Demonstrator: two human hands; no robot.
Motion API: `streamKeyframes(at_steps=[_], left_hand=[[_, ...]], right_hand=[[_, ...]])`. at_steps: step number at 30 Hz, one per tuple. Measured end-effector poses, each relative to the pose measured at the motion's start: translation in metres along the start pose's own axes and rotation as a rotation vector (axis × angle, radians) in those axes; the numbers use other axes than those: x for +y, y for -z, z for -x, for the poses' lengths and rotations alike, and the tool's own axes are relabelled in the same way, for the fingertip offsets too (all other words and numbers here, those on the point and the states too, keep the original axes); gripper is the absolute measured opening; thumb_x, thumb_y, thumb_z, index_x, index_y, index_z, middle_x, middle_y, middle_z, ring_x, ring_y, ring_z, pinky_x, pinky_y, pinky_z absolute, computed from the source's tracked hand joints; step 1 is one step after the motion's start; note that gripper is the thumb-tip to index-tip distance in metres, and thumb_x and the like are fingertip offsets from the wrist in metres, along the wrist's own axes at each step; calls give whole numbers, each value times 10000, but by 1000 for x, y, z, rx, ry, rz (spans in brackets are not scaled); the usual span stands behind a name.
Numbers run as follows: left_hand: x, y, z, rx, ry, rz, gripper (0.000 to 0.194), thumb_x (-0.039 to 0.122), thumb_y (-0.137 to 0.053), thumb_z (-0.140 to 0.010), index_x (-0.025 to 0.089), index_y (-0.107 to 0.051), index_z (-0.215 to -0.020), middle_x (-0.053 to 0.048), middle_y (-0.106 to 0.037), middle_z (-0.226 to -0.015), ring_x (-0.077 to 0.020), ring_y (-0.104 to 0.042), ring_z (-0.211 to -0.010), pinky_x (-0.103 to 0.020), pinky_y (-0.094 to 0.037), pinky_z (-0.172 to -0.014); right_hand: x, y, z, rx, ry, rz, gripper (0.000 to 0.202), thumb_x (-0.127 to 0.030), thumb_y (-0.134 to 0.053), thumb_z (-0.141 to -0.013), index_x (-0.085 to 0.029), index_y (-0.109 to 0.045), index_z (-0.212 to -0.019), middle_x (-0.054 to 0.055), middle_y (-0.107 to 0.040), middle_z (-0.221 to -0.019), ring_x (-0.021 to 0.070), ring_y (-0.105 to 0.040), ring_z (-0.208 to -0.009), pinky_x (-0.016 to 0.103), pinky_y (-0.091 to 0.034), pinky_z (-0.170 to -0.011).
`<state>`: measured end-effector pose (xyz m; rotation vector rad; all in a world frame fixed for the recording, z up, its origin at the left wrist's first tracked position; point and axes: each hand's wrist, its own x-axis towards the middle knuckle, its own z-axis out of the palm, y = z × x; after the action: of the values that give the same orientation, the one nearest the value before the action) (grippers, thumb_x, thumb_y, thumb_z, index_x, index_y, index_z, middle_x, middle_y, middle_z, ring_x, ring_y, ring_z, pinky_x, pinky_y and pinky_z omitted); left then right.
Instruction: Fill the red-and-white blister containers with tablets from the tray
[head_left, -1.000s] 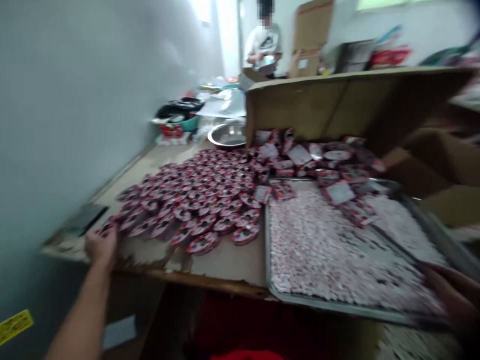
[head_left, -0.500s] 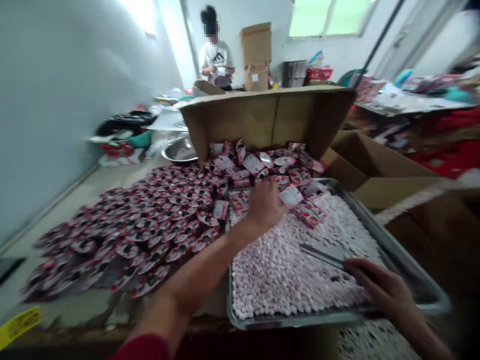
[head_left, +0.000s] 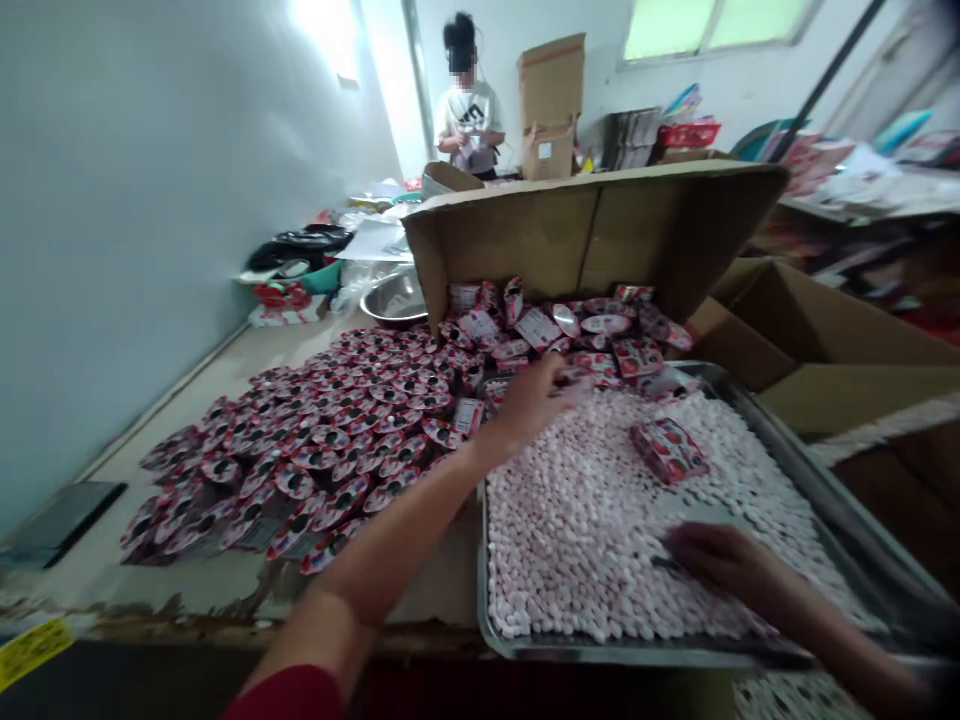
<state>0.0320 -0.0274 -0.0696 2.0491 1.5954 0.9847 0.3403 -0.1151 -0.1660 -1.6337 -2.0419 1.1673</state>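
A metal tray (head_left: 491, 600) holds a layer of small pale pink candies (head_left: 577, 540). My left hand (head_left: 525, 400) is over the tray's far left corner, near the red printed packets. Its fingers are blurred, with a pale smear beside them; whether it grips a packet cannot be told. My right hand (head_left: 712, 560) is closed low over the candies around a thin metal tool (head_left: 664, 562), mostly hidden by the hand and blur. One red and white packet (head_left: 669, 450) lies on the candies between my hands.
Many open-topped packets (head_left: 300, 450) stand in rows left of the tray. A tipped cardboard box (head_left: 510, 240) with loose packets is behind it. Another carton (head_left: 862, 390) stands right. A steel bowl (head_left: 394, 297) and a person (head_left: 469, 115) are farther back.
My left hand has drawn back leftward, and the pale-faced packet by its fingers no longer shows clearly. My right hand has shifted left over the candies. The view has turned left.
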Motion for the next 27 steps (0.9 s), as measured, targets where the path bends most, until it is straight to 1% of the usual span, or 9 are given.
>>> streamKeyframes(at_steps=[2, 3, 6, 10, 14, 17, 20, 24, 27], left_hand=[[-15, 29, 15, 92, 66, 3, 390, 303, -786, -711, 214, -571, -1025, -17, -669, -968, -187, -614, -875, -280, -436, -783], [-23, 39, 21, 120, 85, 8, 430, 289, -813, -673, 215, -578, -1025, -16, -678, -993, -192, -623, -906, -280, -441, -809], [-39, 47, 37, 140, 120, 22, 422, 285, -842, -633, 221, -624, -988, -12, -708, -1018, -209, -646, -963, -291, -456, -854], [-39, 38, 49, 117, 64, 1, 362, 302, -821, -670, 223, -666, -988, -28, -726, -1033, -222, -658, -980, -307, -470, -872], [-22, 32, 58, 18, -31, 3, 336, 250, -825, -649, 225, -700, -960, -28, -734, -1002, -230, -659, -963, -308, -466, -853], [-10, 31, 65, -84, -9, 95, 342, 230, -822, -641, 220, -707, -963, -12, -733, -938, -200, -660, -840, -283, -467, -761], [-5, 28, 70, -157, 19, 168, 337, 273, -826, -637, 206, -704, -943, -2, -720, -884, -165, -628, -728, -260, -448, -683], [-9, 16, 73, -218, 56, 278, 408, 310, -857, -566, 184, -697, -919, -4, -701, -887, -157, -616, -739, -240, -430, -658], [-16, 8, 71, -237, 99, 386, 452, 293, -874, -516, 178, -698, -916, 4, -689, -881, -153, -611, -763, -235, -438, -678]], right_hand=[[-16, -22, -17, -42, -29, -115, 323, -511, -633, -743, -208, -662, -638, 4, -545, -514, 154, -482, -515, 274, -371, -494], [-23, -30, -23, -45, -59, -191, 311, -506, -627, -733, -205, -660, -666, -9, -516, -499, 137, -450, -496, 262, -342, -481], [-40, -37, -26, -50, -156, -400, 353, -533, -675, -657, -190, -664, -737, -40, -466, -494, 96, -384, -460, 231, -277, -460], [-64, -6, -18, 9, -162, -524, 458, -554, -777, -567, -172, -679, -801, -26, -524, -574, 86, -444, -495, 209, -279, -461], [-93, 35, -23, 65, -63, -478, 459, -541, -775, -600, -170, -679, -852, -11, -561, -619, 96, -483, -538, 215, -291, -479], [-114, 56, -32, 55, 27, -338, 376, -493, -701, -677, -166, -676, -861, -6, -585, -613, 104, -487, -542, 235, -330, -513], [-140, 66, -36, 73, 90, -15, 248, -396, -600, -755, -182, -695, -837, -15, -584, -561, 113, -476, -524, 250, -344, -526], [-192, 69, -32, 113, 189, 550, 176, -254, -581, -777, -216, -753, -778, -6, -626, -593, 107, -471, -543, 258, -303, -535], [-223, 76, -26, 133, 219, 737, 150, -240, -621, -767, -233, -770, -752, 7, -640, -628, 109, -463, -552, 270, -273, -536]])
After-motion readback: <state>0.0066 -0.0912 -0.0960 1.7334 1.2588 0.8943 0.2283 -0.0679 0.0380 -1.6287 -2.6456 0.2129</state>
